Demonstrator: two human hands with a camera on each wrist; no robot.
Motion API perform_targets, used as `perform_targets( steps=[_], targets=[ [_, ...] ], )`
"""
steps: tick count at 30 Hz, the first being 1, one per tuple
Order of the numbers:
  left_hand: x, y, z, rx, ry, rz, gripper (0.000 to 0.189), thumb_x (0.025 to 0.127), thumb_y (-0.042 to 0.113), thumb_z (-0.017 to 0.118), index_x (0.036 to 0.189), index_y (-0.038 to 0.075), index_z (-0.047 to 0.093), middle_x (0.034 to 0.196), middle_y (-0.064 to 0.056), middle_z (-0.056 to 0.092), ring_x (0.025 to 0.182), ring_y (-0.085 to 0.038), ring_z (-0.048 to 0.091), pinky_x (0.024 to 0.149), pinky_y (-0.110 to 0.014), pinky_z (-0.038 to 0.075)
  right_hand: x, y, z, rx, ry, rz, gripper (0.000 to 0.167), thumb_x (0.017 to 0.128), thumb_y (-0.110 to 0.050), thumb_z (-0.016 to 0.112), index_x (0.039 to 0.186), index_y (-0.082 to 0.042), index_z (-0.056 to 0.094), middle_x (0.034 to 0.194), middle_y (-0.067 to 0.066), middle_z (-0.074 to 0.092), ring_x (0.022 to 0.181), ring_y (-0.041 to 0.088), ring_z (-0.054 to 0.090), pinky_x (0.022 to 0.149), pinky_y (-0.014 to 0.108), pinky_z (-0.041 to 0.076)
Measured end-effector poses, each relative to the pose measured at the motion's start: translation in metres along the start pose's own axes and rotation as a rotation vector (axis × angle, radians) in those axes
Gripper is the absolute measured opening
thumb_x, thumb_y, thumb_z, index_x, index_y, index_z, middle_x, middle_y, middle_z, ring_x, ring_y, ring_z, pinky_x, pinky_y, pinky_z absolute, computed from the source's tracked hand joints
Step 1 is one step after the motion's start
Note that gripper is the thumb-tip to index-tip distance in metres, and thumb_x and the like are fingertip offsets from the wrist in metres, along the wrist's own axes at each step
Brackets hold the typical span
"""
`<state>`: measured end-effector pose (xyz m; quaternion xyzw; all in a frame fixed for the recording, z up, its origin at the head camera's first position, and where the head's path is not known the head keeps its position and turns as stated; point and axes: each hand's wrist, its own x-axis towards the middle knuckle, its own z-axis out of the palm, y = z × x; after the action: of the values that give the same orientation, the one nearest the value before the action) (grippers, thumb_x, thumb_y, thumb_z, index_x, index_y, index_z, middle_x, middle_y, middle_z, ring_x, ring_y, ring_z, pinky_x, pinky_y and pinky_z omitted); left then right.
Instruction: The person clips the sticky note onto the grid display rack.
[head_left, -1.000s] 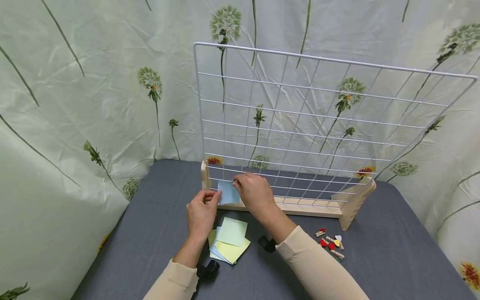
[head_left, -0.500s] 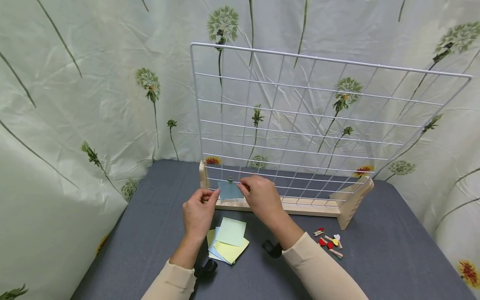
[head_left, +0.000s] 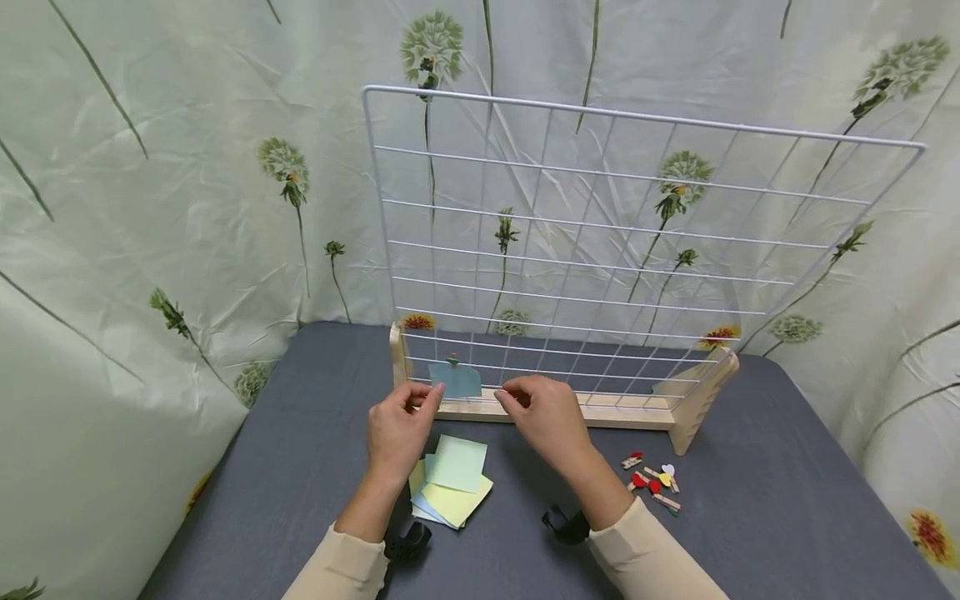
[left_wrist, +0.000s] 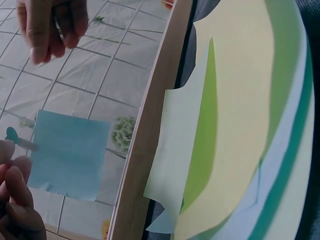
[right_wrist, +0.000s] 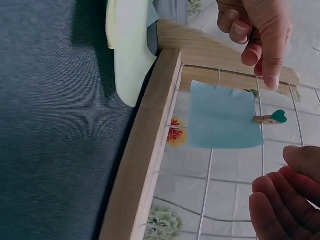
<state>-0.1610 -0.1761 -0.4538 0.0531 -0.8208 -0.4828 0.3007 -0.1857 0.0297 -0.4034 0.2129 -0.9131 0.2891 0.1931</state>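
Observation:
A blue sticky note (head_left: 456, 382) hangs at the lower left of the white wire grid (head_left: 645, 117). A mini wooden clothespin (right_wrist: 263, 119) with a green heart (right_wrist: 279, 116) clips the note's upper edge to a wire. My left hand (head_left: 401, 429) hovers at the note's left side, fingers loosely bent; in the right wrist view its fingertips are just off the note's edge. To the right of the note is my right hand (head_left: 547, 421), its thumb and fingers half curled with nothing between them, apart from the paper.
The grid stands in a wooden base (head_left: 600, 412) on a dark grey tabletop (head_left: 322, 375). In front of it lies a pile of yellow, green and blue sticky notes (head_left: 459, 462). Several heart clothespins (head_left: 655, 486) are scattered at the right. Flowered cloth (head_left: 210, 167) hangs behind.
My right hand has let go of the clothespin and note and drawn away to the right. The note now hangs from the clothespin; the left hand has barely moved but released the note's edge.

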Motion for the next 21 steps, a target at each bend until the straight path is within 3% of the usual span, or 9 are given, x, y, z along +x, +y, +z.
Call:
perform_targets(
  steps=[7,12,17,21],
  targets=[
    [-0.003,0.002,0.000,0.008,-0.137,0.023,0.015,0.092,0.024,0.078,0.084,0.012,0.074,0.068,0.000,0.068,0.060,-0.006,0.054,0.055,-0.023,0.046,-0.016,0.009,-0.004,-0.004,-0.029,0.054,0.007,0.089,-0.023,0.079,0.090,-0.016,0.080,0.079,-0.004,0.074,0.069,0.007,0.061,0.064,0.028,0.050],
    [-0.004,0.003,-0.002,0.011,-0.337,0.002,0.012,0.093,0.025,0.076,0.085,0.017,0.074,0.069,0.006,0.066,0.061,-0.006,0.053,0.055,-0.023,0.044,-0.029,0.018,-0.011,-0.003,-0.079,0.112,0.008,0.089,-0.024,0.079,0.091,-0.017,0.080,0.081,-0.007,0.074,0.070,0.005,0.059,0.066,0.027,0.049],
    [-0.005,0.003,-0.002,0.033,-0.555,-0.033,0.006,0.093,0.026,0.076,0.092,0.021,0.075,0.077,0.008,0.067,0.066,-0.006,0.055,0.059,-0.023,0.046,-0.041,0.028,-0.019,0.007,-0.056,0.114,0.006,0.087,-0.022,0.082,0.089,-0.018,0.079,0.078,-0.009,0.073,0.067,0.003,0.056,0.063,0.025,0.047],
    [-0.007,0.000,-0.002,0.051,-0.690,-0.038,0.011,0.093,0.027,0.076,0.098,0.018,0.074,0.085,0.006,0.070,0.070,-0.008,0.059,0.061,-0.024,0.048,-0.052,0.037,-0.028,-0.022,-0.054,0.129,0.006,0.086,-0.023,0.083,0.088,-0.019,0.079,0.077,-0.010,0.072,0.066,0.001,0.055,0.062,0.023,0.047]
  ],
)
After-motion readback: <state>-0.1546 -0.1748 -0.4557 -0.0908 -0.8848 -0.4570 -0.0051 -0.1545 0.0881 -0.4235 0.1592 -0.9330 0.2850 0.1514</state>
